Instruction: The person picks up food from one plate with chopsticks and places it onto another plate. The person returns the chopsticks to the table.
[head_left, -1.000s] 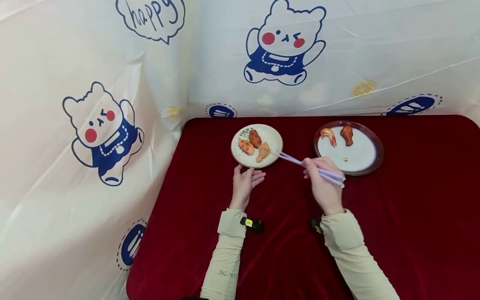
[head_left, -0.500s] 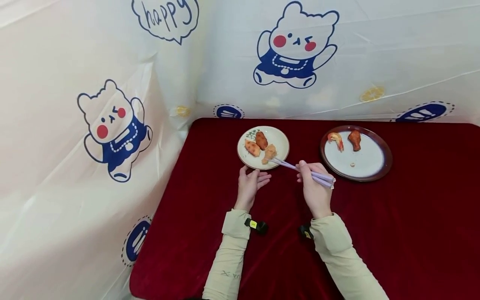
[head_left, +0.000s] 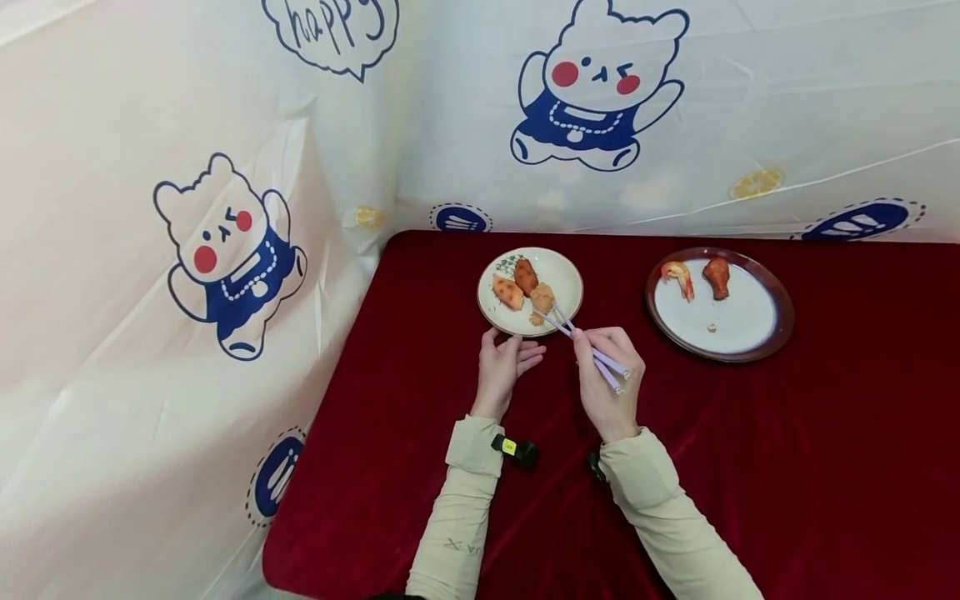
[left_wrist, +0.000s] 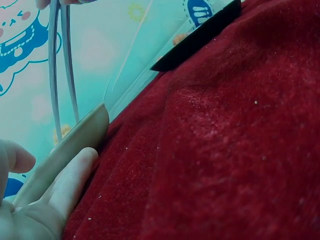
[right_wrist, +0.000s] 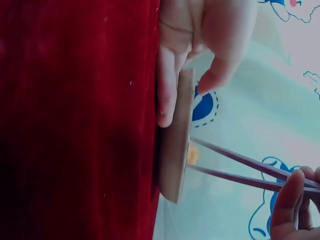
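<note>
A pair of lilac chopsticks point(head_left: 600, 357) is held in my right hand point(head_left: 611, 385), in front of the small white plate point(head_left: 564, 275). Their tips stand apart, on either side of a light-brown fried piece point(head_left: 542, 300) lying on the plate. My left hand point(head_left: 498, 373) is at the near rim of this plate, fingers extended along its outer side and underside, thumb at rim height, as the left wrist view shows. Two more pieces share the plate: a dark-brown oval one point(head_left: 526, 277) and a paler spotted one point(head_left: 507, 292). Both wrist views see the plate edge-on, with the food mostly hidden.
To the right stands a larger brown-rimmed plate point(head_left: 783, 321) with a shrimp point(head_left: 678, 278), a chicken drumstick point(head_left: 717, 277) and a small crumb point(head_left: 712, 327). Dark red cloth point(head_left: 840, 467) covers the table. A printed white curtain point(head_left: 442, 108) hangs behind and at the left.
My right hand has moved left, bringing the chopstick tips from the plate's right edge onto the light-brown piece, and the tips have spread. My left hand stays at the rim. The view has shifted slightly.
</note>
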